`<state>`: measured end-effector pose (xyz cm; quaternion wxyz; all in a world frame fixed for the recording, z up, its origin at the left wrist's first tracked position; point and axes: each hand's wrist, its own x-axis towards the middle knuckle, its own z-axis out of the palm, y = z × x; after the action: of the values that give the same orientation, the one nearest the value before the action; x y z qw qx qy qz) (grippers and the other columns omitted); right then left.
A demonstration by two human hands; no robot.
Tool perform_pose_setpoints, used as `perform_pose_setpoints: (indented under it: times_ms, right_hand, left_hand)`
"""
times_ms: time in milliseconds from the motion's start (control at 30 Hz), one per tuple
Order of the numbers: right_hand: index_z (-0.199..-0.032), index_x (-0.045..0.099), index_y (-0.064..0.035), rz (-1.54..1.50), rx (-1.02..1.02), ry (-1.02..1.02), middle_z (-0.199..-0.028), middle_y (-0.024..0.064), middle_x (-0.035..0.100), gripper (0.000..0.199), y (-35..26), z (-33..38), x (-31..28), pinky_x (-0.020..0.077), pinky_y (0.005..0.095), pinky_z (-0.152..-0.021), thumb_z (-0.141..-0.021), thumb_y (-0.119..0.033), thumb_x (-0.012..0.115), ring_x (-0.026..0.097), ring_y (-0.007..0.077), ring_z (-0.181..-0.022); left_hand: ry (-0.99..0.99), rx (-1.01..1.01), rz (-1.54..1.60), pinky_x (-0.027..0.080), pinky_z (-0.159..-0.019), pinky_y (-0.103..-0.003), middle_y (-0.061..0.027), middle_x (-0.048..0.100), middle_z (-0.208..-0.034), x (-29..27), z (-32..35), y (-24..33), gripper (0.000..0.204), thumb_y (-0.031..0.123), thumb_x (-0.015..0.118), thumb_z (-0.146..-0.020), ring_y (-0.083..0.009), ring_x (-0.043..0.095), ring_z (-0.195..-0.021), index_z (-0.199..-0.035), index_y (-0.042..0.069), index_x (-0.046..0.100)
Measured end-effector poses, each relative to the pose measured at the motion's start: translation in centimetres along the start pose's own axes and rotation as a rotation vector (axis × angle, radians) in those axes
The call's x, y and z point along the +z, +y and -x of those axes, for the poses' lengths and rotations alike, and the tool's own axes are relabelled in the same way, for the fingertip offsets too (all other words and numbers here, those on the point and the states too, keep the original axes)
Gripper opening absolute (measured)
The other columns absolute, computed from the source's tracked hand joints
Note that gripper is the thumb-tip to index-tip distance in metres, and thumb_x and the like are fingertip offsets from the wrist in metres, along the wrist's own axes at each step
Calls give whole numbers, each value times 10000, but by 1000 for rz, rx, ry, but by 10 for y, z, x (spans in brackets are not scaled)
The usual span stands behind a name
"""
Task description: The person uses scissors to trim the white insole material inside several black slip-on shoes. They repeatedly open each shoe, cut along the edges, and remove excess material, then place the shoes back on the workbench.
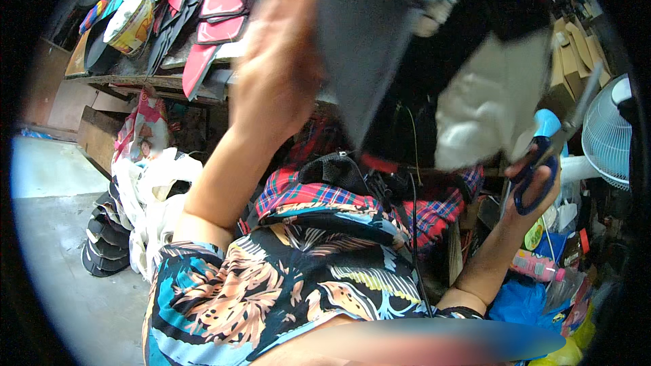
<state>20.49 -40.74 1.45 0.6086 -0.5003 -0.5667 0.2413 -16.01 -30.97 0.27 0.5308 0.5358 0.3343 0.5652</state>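
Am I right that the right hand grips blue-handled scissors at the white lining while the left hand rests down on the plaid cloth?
Not quite. In the head view the left hand is raised, holding up the grey and black piece, not resting on the plaid cloth. The right hand does grip the blue-handled scissors by the white lining.

The person wears a short-sleeved shirt (271, 291) with a dark ground and a bold leaf print in teal, peach, yellow and white. Both forearms are bare from the sleeve hems up to each grip, without watch, glove or band.
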Motion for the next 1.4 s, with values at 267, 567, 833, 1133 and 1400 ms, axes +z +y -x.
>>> perform_pose_setpoints:
  times_ms: [267, 567, 833, 1133, 1400]
  right_hand:
    - [-879, 671, -45, 1000, 126, -269, -535, 22, 525, 251, 7, 15, 26, 324, 319, -483, -863, -257, 804, 461, 93, -485]
    - [-863, 690, -68, 777, 298, -289, -572, 74, 613, 281, 9, 9, 19, 390, 337, -490, -794, -285, 855, 526, 166, -459]
    - [-899, 696, -65, 1010, 262, -229, -549, 53, 520, 283, -11, 27, -23, 366, 345, -498, -741, -216, 876, 487, 160, -480]
    - [-955, 719, -114, 1343, -14, -284, -731, 90, 680, 371, -32, 24, -25, 481, 435, -606, -680, -293, 893, 664, 308, -673]
    - [-1027, 690, -104, 1489, -250, -359, -784, 97, 667, 423, -41, 10, -14, 494, 428, -670, -680, -255, 878, 652, 317, -735]
  left_hand:
    - [-143, -313, -8, 500, -571, -220, 34, 659, -877, 43, -63, -41, 298, 367, 547, -1067, -66, 640, -678, -1149, 92, 625]
    - [-288, 941, -741, 526, -950, -415, -202, 603, -1224, 83, -54, -29, 434, 72, 714, -857, -388, 615, -1139, -1275, 45, 597]
    - [-562, 743, -1053, 578, -836, -415, -121, 685, -1098, 110, -74, -65, 357, 160, 750, -829, -317, 710, -977, -1176, 101, 693]
    - [-576, 729, -1312, 600, -710, -387, -91, 708, -1039, 133, -69, -64, 168, 170, 707, -810, -276, 743, -857, -953, 112, 773]
    - [-534, 928, -1237, 594, -667, -374, -108, 692, -956, 138, -76, -73, 164, 110, 701, -754, -278, 740, -827, -908, 58, 729]
